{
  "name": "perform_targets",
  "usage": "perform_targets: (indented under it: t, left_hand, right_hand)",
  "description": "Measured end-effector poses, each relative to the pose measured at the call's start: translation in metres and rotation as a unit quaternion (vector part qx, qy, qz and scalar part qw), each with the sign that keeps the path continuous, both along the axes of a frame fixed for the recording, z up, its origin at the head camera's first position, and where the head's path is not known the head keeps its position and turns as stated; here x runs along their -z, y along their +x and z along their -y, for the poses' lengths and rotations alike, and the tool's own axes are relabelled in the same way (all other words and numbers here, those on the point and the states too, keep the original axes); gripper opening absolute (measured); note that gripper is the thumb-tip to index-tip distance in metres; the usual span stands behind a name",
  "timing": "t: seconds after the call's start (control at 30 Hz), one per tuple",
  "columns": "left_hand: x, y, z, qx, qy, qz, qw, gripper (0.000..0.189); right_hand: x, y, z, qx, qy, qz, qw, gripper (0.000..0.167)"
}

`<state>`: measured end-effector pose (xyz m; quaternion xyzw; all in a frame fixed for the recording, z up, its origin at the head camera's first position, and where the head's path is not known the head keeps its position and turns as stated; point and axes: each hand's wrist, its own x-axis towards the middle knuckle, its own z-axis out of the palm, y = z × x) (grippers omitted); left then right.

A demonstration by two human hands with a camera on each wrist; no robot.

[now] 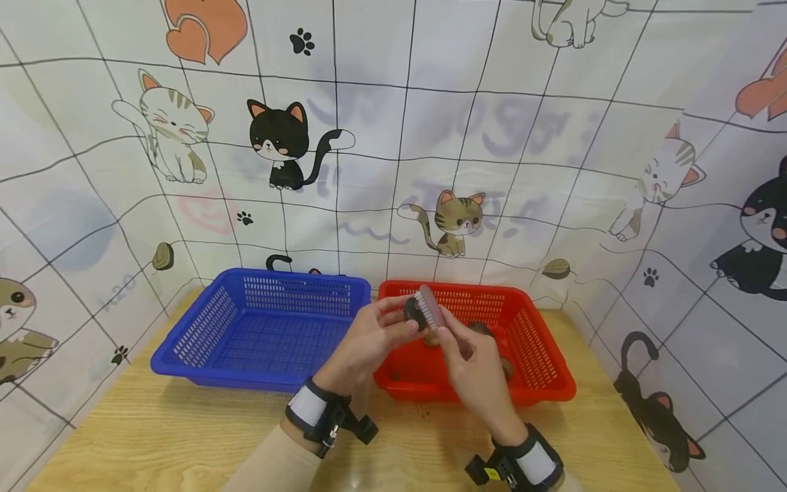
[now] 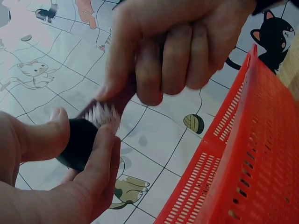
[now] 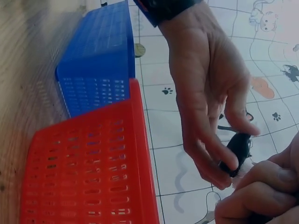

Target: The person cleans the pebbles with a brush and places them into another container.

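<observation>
My left hand (image 1: 371,338) pinches a dark, rounded, stone-like object (image 1: 412,311) between thumb and fingers, above the red basket (image 1: 553,391). My right hand (image 1: 482,376) grips a small scrubbing brush (image 1: 434,309) with a pinkish-brown back and white bristles. In the left wrist view the bristles (image 2: 103,115) meet the edge of the dark object (image 2: 77,148), close to the left fingertips. The right fingers curl round the brush handle and hide much of it. From the right wrist view, the object (image 3: 239,148) shows as a thin dark oval.
Several brownish rounded pieces, one of them dark brown (image 1: 481,329), lie in the red basket, partly behind the hands. A blue basket (image 1: 270,345) stands left of it on the wooden table (image 1: 154,437). Cat-print cloth (image 1: 369,137) hangs close behind and at both sides.
</observation>
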<state>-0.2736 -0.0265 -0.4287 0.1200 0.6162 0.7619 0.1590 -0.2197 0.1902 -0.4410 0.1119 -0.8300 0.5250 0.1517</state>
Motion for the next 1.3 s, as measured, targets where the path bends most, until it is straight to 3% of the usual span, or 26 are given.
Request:
perform_targets:
  t: [0.1, 0.17, 0.3, 0.47, 0.6, 0.77, 0.93, 1.1, 1.3]
  left_hand:
    - [0.000, 0.000, 0.001, 0.021, 0.010, -0.009, 0.9997, 0.063]
    - [-0.001, 0.000, 0.001, 0.020, 0.023, -0.012, 0.9995, 0.062]
    - [-0.003, 0.000, 0.003, -0.010, 0.032, -0.009, 0.9994, 0.060]
    - [-0.005, -0.001, 0.001, -0.031, 0.042, 0.005, 0.9986, 0.060]
    - [-0.002, -0.001, -0.001, -0.010, 0.039, 0.008, 0.9991, 0.061]
    - [-0.001, 0.001, -0.002, 0.016, 0.033, 0.013, 0.9992, 0.061]
    - [-0.002, 0.002, 0.000, -0.023, 0.032, 0.023, 0.9990, 0.060]
    - [-0.001, -0.002, -0.001, -0.053, 0.029, 0.026, 0.9979, 0.060]
    - [0.005, 0.000, -0.002, -0.029, -0.013, 0.019, 0.9993, 0.062]
  right_hand:
    - [0.000, -0.006, -0.001, 0.024, 0.006, 0.004, 0.9997, 0.050]
    - [0.000, -0.006, -0.002, 0.036, 0.013, 0.014, 0.9992, 0.049]
    - [-0.001, 0.001, -0.003, 0.038, 0.022, 0.030, 0.9986, 0.050]
    - [-0.003, 0.008, 0.000, 0.023, 0.014, 0.014, 0.9995, 0.052]
    - [-0.003, 0.005, 0.002, 0.017, 0.009, -0.001, 0.9998, 0.052]
    - [0.001, -0.007, 0.000, 0.041, 0.021, -0.004, 0.9989, 0.050]
    - [0.004, -0.002, -0.003, 0.053, 0.042, 0.029, 0.9973, 0.050]
    - [0.001, 0.007, 0.000, 0.032, 0.027, 0.029, 0.9987, 0.053]
    - [0.001, -0.001, 0.004, 0.002, 0.027, 0.000, 0.9996, 0.054]
